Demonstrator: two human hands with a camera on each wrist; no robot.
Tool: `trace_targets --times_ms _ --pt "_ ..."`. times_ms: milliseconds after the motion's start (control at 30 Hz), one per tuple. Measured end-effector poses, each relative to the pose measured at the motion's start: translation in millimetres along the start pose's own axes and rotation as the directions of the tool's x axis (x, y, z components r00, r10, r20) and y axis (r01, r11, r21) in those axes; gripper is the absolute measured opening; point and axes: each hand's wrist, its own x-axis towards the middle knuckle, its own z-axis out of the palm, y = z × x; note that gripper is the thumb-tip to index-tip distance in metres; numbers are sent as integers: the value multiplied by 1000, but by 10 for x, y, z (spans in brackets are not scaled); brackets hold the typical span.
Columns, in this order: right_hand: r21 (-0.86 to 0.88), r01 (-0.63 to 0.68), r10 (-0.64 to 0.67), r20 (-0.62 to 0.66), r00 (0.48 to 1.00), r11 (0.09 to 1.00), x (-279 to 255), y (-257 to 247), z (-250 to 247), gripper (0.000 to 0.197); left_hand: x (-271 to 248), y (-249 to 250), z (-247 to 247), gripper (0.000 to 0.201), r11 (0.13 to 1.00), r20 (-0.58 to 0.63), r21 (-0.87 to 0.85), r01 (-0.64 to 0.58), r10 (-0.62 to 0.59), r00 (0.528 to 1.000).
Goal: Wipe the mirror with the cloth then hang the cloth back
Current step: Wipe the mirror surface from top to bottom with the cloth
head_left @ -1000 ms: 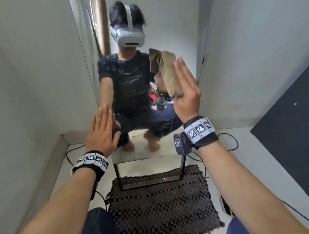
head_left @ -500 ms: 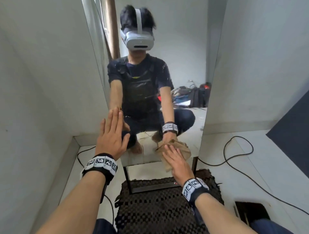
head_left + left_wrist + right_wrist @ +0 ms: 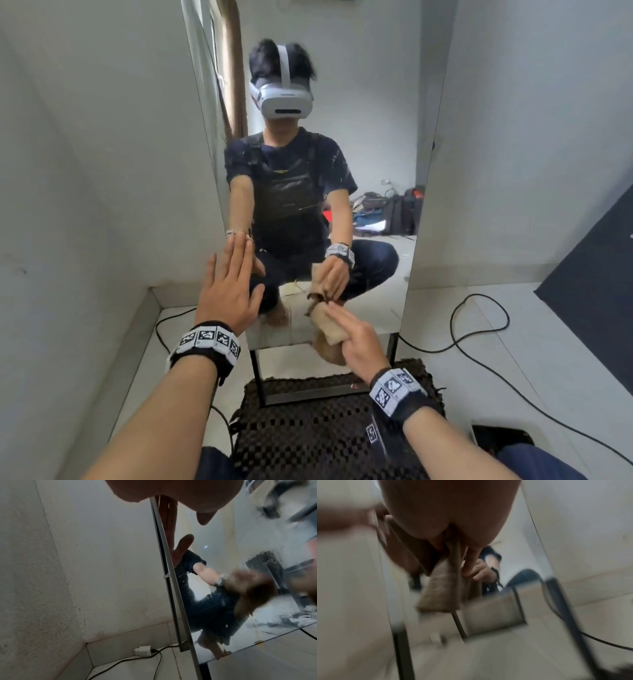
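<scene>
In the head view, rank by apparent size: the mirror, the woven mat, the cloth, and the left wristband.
1. mirror, largest.
2. woven mat, partly hidden by the arms.
3 and 4. cloth and left wristband look alike; the right hand covers part of the cloth, so unranked.

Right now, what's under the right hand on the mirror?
A tan cloth, pressed against the mirror near its bottom edge by the right hand. The glass beneath the cloth is covered, so its state cannot be seen.

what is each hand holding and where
The right hand presses the folded cloth flat on the mirror, near its bottom edge. The left hand holds nothing.
</scene>
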Motion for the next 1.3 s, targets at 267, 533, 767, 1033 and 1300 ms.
trace_targets --times_ms 267,533,767,1033,1300 --pt "-210 436 -482 -450 752 875 1250 -1417 -874 68 -15 -49 -150 80 995 78 88 -48 41 996" --pt "-636 390 -497 11 867 666 1235 -921 -83 71 7 -94 -162 87 992 70 101 -69 62 996" --pt "-491 366 -250 287 925 791 303 89 696 69 8 -122 -88 90 988 77 131 -83 73 994" --pt "-449 270 -85 390 917 852 -57 392 1003 74 -4 -107 -56 94 990 56 125 -66 60 997" --pt "40 -64 56 166 985 997 -63 35 514 70 -18 -59 -326 88 990 98 136 -42 28 995"
